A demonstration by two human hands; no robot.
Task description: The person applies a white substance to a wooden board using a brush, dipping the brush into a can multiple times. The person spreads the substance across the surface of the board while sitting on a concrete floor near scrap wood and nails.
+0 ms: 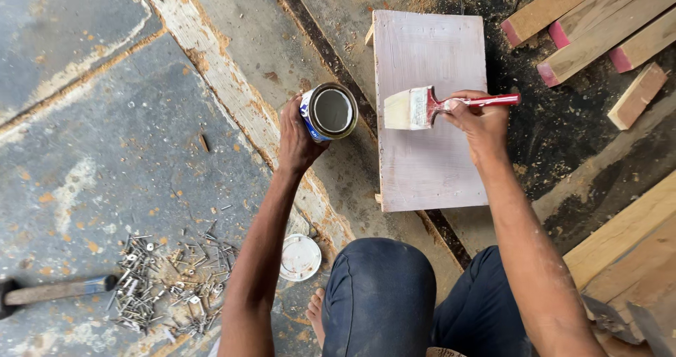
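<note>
My left hand (296,137) grips a small open paint tin (329,111), tilted, with grey-white paint inside. My right hand (477,120) holds a wide flat brush (415,108) by its red handle. The pale bristles rest on a rectangular wooden board (429,160) coated in whitish paint, which lies on the floor just right of the tin. My knees in dark blue trousers (380,297) are at the bottom of the view.
The tin's round white lid (301,257) lies by my left knee. A heap of nails and screws (169,286) and a hammer handle (60,290) are at lower left. Red-ended timber lengths (598,26) lie at upper right, more planks (634,251) at lower right.
</note>
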